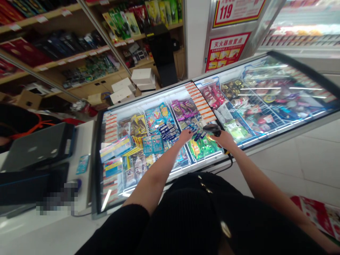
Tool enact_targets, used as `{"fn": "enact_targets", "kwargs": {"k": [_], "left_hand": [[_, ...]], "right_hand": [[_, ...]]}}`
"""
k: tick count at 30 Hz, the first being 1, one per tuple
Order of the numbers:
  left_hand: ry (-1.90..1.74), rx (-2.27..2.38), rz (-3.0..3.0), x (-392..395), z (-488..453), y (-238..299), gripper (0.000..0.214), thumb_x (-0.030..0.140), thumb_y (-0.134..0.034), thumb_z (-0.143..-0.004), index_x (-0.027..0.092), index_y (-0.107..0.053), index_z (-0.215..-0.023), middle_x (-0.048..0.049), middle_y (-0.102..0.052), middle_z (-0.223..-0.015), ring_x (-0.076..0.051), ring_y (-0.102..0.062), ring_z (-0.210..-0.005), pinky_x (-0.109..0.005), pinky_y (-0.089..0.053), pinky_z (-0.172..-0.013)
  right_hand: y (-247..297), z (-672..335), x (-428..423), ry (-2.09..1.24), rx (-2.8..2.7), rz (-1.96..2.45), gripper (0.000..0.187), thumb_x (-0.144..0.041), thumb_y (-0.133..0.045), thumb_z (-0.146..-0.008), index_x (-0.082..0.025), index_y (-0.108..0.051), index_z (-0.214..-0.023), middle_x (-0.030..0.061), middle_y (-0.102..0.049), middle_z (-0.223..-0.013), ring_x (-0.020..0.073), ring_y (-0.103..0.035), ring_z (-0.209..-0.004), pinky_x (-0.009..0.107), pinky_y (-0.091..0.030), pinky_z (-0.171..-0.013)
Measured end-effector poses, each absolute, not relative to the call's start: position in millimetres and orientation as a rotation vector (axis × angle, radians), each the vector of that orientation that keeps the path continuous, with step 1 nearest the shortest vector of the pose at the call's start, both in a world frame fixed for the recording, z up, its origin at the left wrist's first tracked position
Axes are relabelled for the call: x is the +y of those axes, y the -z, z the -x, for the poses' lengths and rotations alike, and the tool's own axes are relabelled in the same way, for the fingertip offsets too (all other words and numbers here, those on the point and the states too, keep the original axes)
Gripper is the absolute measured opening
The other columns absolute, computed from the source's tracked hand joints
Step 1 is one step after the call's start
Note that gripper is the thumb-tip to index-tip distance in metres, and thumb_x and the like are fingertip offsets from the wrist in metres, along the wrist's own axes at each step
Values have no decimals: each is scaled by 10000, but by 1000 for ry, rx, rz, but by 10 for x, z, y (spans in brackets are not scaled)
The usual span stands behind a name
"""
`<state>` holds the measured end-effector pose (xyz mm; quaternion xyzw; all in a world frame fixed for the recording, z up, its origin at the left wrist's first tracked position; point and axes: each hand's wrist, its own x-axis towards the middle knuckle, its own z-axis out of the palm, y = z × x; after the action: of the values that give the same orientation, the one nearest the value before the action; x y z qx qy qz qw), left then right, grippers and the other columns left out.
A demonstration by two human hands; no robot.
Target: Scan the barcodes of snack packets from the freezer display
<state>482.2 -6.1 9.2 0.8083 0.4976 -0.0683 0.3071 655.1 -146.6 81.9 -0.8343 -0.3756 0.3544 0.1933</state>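
I lean over a glass-topped chest freezer [170, 170] full of ice-cream packets. My left hand [185, 135] reaches into the middle compartment, its fingers closed on small dark blue packets [197, 134]. My right hand [224, 139] is wrapped round a black handheld scanner [211, 129], held just beside the left hand over the green packets [203, 147]. A dark cable [228, 163] trails from the scanner over the freezer's front edge.
A second freezer [268, 99] adjoins on the right. A counter [81, 141] with a closed laptop [37, 147] and a small card stands to the left. Shelves of goods and white boxes [142, 78] line the back wall. Red leaflets [318, 212] lie on the tiled floor.
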Motion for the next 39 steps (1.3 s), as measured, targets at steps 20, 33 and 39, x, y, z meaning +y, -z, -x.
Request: {"fn": "enact_targets", "kwargs": {"k": [20, 33, 39], "left_hand": [[44, 1352, -1908, 38, -4647, -114, 265, 318, -525, -930, 178, -732, -1019, -37, -748, -887, -161, -685, -866, -215, -487, -760], [70, 1354, -2033, -15, -4445, -159, 286, 304, -528, -931, 161, -731, -1074, -60, -739, -1072, -165, -665, -955, -220, -467, -811], [15, 1395, -2031, -76, -4178, -108, 286, 305, -531, -936, 164, -710, -1108, -66, -728, -1091, -173, -656, -976, -250, -479, -845]], "right_hand": [[-976, -6359, -1442, -980, -1102, 2349, 291, -444, -644, -822, -156, -634, -784, 22, -611, -517, 155, -602, -438, 235, -464, -502], [-1034, -6181, -1389, -985, -1138, 2364, 260, -418, -639, -834, -162, -643, -790, 13, -611, -512, 156, -618, -454, 233, -464, -526], [-1034, -6020, -1286, -951, -1231, 2391, 276, -427, -637, -847, -152, -663, -835, 22, -615, -510, 167, -635, -495, 231, -453, -532]]}}
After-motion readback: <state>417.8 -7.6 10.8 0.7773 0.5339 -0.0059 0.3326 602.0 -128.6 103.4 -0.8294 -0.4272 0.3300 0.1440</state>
